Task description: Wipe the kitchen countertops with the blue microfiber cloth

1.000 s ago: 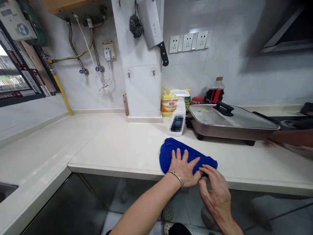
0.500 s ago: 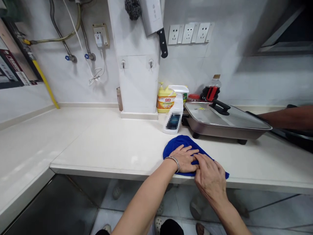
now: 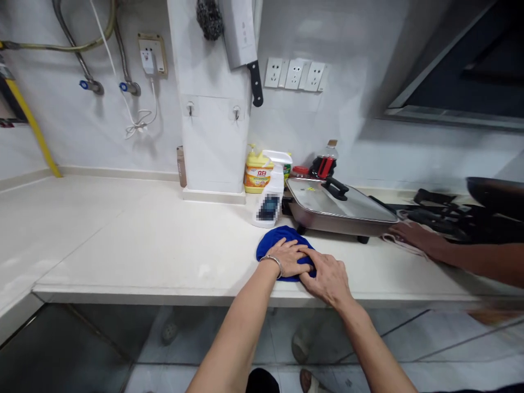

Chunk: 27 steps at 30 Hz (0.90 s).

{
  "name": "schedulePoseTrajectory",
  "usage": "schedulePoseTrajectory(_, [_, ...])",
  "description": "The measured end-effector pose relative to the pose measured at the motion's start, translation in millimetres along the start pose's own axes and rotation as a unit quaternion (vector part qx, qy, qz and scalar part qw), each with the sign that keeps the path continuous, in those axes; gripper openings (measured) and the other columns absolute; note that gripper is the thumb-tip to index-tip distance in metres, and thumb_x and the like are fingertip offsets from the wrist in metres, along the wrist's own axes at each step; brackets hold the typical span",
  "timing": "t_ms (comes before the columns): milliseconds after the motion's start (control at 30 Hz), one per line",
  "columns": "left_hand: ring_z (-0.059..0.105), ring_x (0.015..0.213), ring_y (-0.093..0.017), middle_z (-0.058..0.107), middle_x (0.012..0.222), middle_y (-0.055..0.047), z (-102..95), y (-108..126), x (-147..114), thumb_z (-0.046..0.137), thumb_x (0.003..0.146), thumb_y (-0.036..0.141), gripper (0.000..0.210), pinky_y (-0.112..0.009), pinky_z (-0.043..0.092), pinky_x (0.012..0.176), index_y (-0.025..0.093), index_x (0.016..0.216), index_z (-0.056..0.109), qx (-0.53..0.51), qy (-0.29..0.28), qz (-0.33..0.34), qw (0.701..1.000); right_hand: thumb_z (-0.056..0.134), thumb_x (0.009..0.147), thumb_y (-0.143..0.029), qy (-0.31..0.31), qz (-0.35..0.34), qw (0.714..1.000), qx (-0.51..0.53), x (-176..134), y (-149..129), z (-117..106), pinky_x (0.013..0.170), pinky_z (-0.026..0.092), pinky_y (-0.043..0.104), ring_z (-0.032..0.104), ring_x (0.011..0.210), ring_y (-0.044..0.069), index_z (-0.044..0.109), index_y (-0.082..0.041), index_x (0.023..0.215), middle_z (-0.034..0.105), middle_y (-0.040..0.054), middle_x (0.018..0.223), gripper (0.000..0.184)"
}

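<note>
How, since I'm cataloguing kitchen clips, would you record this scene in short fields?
Surface: pale countertop
Left hand: palm down, spread on a blue cloth
Right hand: curved against the left hand at the cloth's right side; grip unclear
Behind cloth: white spray bottle, upright
Right of bottle: lidded pan
Far right: another person's hand at a pale cloth
Wall: hanging cleaver
</note>
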<state>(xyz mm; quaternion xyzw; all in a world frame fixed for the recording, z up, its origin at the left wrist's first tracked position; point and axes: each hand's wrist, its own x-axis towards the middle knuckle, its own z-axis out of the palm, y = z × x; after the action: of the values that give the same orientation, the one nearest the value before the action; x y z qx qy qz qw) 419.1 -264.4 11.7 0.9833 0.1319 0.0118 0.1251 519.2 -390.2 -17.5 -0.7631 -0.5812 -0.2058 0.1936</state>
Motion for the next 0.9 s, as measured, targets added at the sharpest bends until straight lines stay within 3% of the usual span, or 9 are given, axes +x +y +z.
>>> schedulePoseTrajectory(233, [0.013, 0.153, -0.024, 0.025, 0.165, -0.003, 7.2, 15, -18, 0.024, 0.096, 0.054, 0.064, -0.049, 0.004, 0.126, 0.023, 0.151, 0.038, -0.011, 0.012, -0.026, 1.000, 0.055, 0.082, -0.032, 0.011, -0.016, 0.999, 0.037, -15, 6, 5, 0.081, 0.036, 0.039, 0.056, 0.103, 0.027, 0.059, -0.022, 0.128, 0.064, 0.0070, 0.128, 0.047])
schedulePoseTrajectory(533, [0.015, 0.153, -0.025, 0.028, 0.164, -0.004, 8.5, 39, -66, 0.024, 0.097, 0.055, 0.065, -0.049, 0.008, 0.126, 0.021, 0.151, 0.038, -0.015, 0.016, -0.034, 0.999, 0.053, 0.081, -0.027, 0.053, -0.080, 0.994, 0.048, -46, -13, -14, 0.079, 0.036, 0.039, 0.056, 0.097, 0.026, 0.059, -0.020, 0.124, 0.067, 0.0076, 0.121, 0.044])
schedulePoseTrajectory(733, [0.017, 0.152, -0.026, 0.028, 0.164, -0.005, 6.4, 24, -110, 0.026, 0.096, 0.062, 0.068, -0.050, 0.008, 0.125, 0.021, 0.148, 0.043, -0.022, 0.028, -0.046, 0.998, 0.050, 0.084, -0.028, 0.096, -0.143, 0.981, 0.088, -53, -45, -4, 0.085, 0.040, 0.042, 0.058, 0.102, 0.027, 0.055, -0.020, 0.128, 0.065, 0.0089, 0.123, 0.045])
schedulePoseTrajectory(900, [0.017, 0.153, -0.024, 0.026, 0.164, 0.000, 3.4, -1, -157, 0.027, 0.093, 0.071, 0.073, -0.046, 0.010, 0.126, 0.027, 0.150, 0.040, -0.021, 0.026, -0.089, 0.995, 0.050, 0.089, -0.035, 0.149, -0.219, 0.950, 0.167, -60, -72, 16, 0.103, 0.039, 0.052, 0.056, 0.121, 0.030, 0.037, -0.031, 0.148, 0.057, 0.0080, 0.138, 0.061])
